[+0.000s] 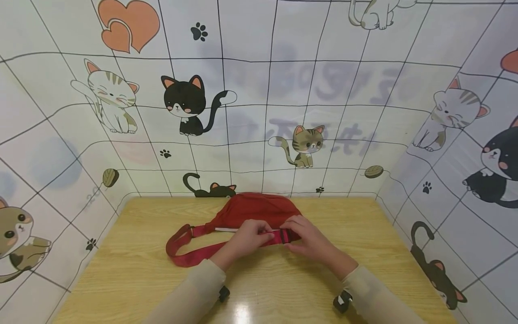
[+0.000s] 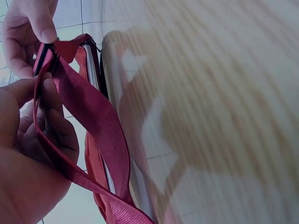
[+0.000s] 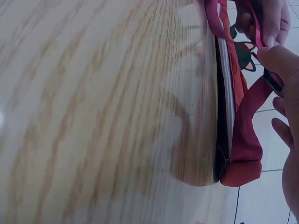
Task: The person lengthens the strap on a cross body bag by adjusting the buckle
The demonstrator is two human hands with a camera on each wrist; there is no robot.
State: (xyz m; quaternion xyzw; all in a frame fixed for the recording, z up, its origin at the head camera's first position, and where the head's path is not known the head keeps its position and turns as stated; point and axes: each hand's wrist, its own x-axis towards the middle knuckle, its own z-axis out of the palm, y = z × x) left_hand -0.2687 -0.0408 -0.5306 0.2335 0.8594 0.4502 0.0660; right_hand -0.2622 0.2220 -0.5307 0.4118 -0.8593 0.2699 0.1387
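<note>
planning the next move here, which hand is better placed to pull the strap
Probably the left hand: it pinches the red waist-bag strap beside the black buckle, while the right hand grips that buckle and seems suited to steadying it.

"What sort of place are you watching?"

"From my remote station I see a booth-like nook: white gridded sheeting (image 1: 251, 90), printed with cats (image 1: 184, 99), hearts (image 1: 145, 22) and paw prints (image 1: 199, 32), stands on three sides of a wood-grain desk (image 1: 141, 274)."

"Home or workshop?"

"I can't tell; the sheeting hides what lies behind, though faint writing-like marks (image 1: 333, 85) show at the back."
</note>
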